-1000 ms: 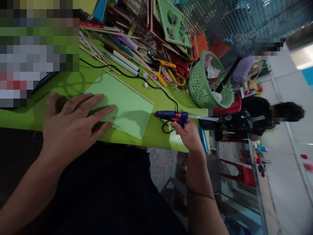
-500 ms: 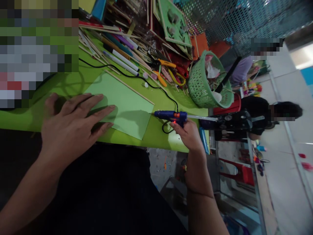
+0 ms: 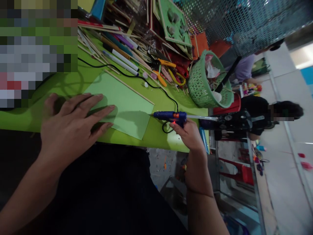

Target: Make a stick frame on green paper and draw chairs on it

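A light green sheet of paper (image 3: 129, 114) lies on the yellow-green tabletop (image 3: 117, 138), with a thin wooden stick (image 3: 129, 86) along its far edge. My left hand (image 3: 70, 120) rests over the sheet's left part, fingers spread, holding nothing. In my right hand (image 3: 189, 135) is a blue hot glue gun (image 3: 168, 115), its red light lit and a clear glue stick (image 3: 200, 117) coming out of its back. The gun's nozzle points left, at the sheet's right edge; whether it touches the paper I cannot tell.
Pens (image 3: 124, 62), sticks, pliers (image 3: 160, 78) and yellow-handled scissors (image 3: 179, 78) crowd the table's far side. A green basket (image 3: 200, 78) holding scraps stands at the far right. The gun's black cord (image 3: 117, 68) runs across the table. A person in black (image 3: 251, 107) is beyond it.
The glue gun's tip has shifted very slightly left along the sheet's right edge. My left hand stays in place. In the background, the person in purple has moved a little.
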`<state>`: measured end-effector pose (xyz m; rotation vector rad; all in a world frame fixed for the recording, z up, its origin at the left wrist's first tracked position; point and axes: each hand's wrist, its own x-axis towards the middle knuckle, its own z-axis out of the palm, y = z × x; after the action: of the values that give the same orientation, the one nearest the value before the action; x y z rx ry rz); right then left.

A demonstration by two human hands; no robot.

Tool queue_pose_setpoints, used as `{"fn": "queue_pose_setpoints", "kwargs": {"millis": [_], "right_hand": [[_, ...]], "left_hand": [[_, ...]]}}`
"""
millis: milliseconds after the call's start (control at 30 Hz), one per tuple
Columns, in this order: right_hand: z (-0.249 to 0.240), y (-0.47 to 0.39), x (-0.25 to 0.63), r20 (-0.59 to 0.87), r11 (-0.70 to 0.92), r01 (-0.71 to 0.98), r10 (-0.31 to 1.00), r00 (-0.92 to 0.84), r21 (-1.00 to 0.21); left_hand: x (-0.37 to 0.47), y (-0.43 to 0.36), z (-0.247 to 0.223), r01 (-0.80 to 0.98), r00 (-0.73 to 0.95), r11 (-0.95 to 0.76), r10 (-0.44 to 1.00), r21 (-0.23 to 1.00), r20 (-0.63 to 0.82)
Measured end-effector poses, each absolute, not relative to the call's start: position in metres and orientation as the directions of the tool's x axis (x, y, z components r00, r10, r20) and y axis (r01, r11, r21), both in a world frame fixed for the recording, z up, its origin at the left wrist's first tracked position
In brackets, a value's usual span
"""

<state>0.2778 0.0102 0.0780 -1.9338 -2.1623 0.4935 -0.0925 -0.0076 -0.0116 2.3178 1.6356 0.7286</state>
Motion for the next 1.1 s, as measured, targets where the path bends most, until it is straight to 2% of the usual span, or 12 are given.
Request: {"fn": "queue_pose_setpoints", "kwargs": {"millis": [667,933,1100], "right_hand": [[0.0807,0.0031,0.2779,-0.113,0.065,0.915,0.986,-0.119,-0.399],[0.0805,-0.0001,0.2776,-0.161,0.041,0.915,0.980,-0.114,-0.401],[0.0798,0.0027,0.2763,-0.112,0.071,0.922,0.986,-0.122,-0.381]], "left_hand": [[-0.0915,-0.0084,-0.0099,0.834,0.228,-0.341,0.929,0.434,0.292],[-0.0917,-0.0084,-0.0112,0.831,0.230,-0.323,0.940,0.452,0.250],[-0.0922,-0.0081,-0.0096,0.837,0.229,-0.328,0.937,0.437,0.265]]}}
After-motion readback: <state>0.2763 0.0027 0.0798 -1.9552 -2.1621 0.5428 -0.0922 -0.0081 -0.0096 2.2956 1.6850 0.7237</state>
